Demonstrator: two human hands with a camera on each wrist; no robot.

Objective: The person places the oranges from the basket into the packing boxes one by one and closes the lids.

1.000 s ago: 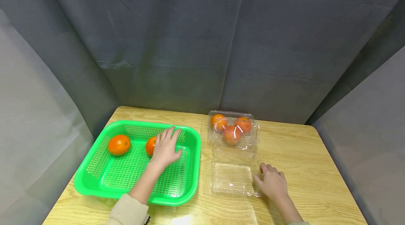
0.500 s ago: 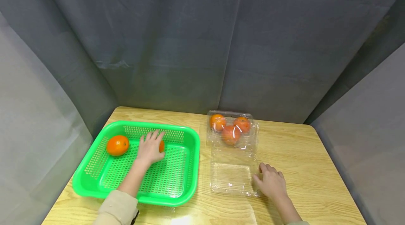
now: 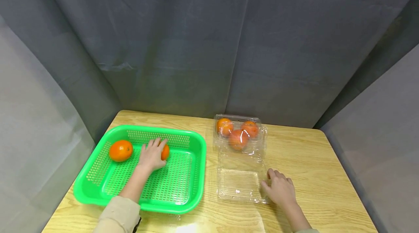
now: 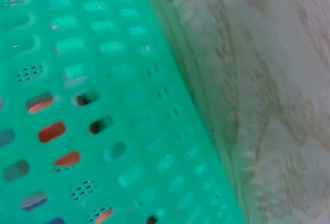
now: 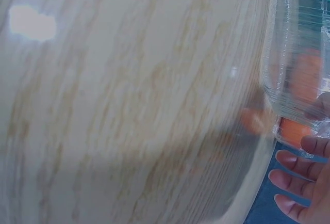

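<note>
In the head view, my left hand [image 3: 151,156] reaches into the green plastic basket [image 3: 203,160]. Its fingers curve over the left and far side of an orange [image 3: 165,152], with the thumb at the near side; the palm hides much of the fruit. Bits of orange colour show through the basket wall [image 4: 134,105] in the left wrist view. A second orange [image 3: 120,150] lies to the left. By the right edge of an opened clear plastic clamshell box [image 3: 239,184] is my right hand [image 3: 280,189], thumb against the edge, fingers spread and loosely bent [image 5: 301,175].
Three oranges [image 3: 238,139] sit in the far half of the clear box, seen through plastic. The wooden table [image 3: 314,174] stretches to the right. A dark grey curtain [image 3: 183,43] hangs behind, with lighter cloth [image 3: 32,116] at the side.
My left hand has moved left across the basket onto the left side of the orange, and its fingers have bent over it. The right hand stays by the box.
</note>
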